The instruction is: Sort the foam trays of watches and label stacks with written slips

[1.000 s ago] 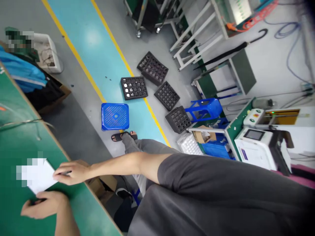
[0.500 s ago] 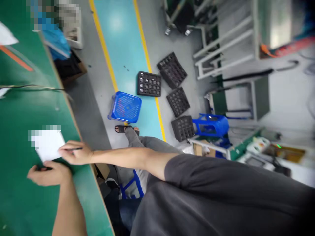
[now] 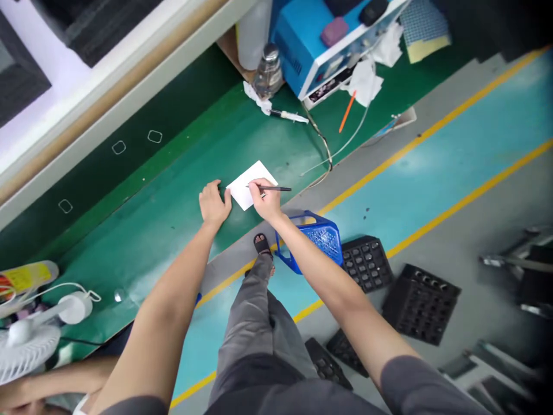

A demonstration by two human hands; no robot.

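A small white sheet of paper (image 3: 249,177) lies on the green workbench top (image 3: 173,196). My right hand (image 3: 268,203) is closed round a slim dark pen (image 3: 281,188), whose tip points at the middle of the sheet. Whether the tip touches the paper cannot be made out. Left of the sheet, my left hand (image 3: 213,203) rests on the bench with its thumb apart from the fingers. That thumb lies at the paper's left corner. Any writing on the sheet is too small to see.
A blue instrument box (image 3: 298,43), a glass bottle (image 3: 268,72), a syringe (image 3: 294,117) and an orange stick (image 3: 347,112) are on the bench. A white fan (image 3: 30,346) and another person's arm (image 3: 64,374) are lower left. A blue stool (image 3: 319,239) and black trays (image 3: 367,262) occupy the floor.
My view has turned towards the bench, bringing the paper nearer the middle. The pen has come from the paper's edge to over it. My left hand now looks flatter and more spread.
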